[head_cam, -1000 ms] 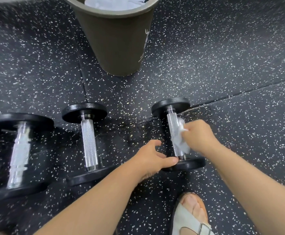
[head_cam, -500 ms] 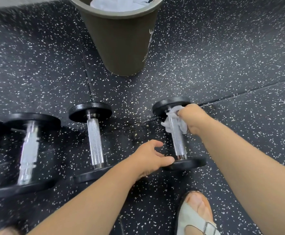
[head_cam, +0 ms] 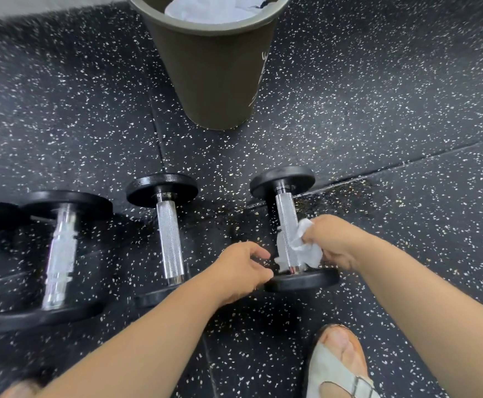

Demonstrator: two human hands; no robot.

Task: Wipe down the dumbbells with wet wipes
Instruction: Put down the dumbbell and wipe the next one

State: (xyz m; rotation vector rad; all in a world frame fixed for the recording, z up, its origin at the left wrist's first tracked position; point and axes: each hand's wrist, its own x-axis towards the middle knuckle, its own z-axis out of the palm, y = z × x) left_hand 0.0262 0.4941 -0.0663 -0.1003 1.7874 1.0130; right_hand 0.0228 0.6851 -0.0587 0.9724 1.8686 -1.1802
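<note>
Just this side of the olive-green plastic bin (head_cam: pixel 214 76) lies the rightmost black-plated, chrome-handled dumbbell (head_cam: pixel 286 214); my right grip (head_cam: pixel 335 242) pinches a crumpled white wet wipe (head_cam: pixel 303 249) round its handle's near end, left grip (head_cam: pixel 240 271) curled on its near plate. I'd wrap fully, twisting while stroking lengthwise.

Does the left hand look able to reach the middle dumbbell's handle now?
Likely yes: middle dumbbell lies bare beside the left hand, nothing between, once it lets go of the right dumbbell.

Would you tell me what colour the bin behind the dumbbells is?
Olive green; the bin shows best in the head view.
</note>
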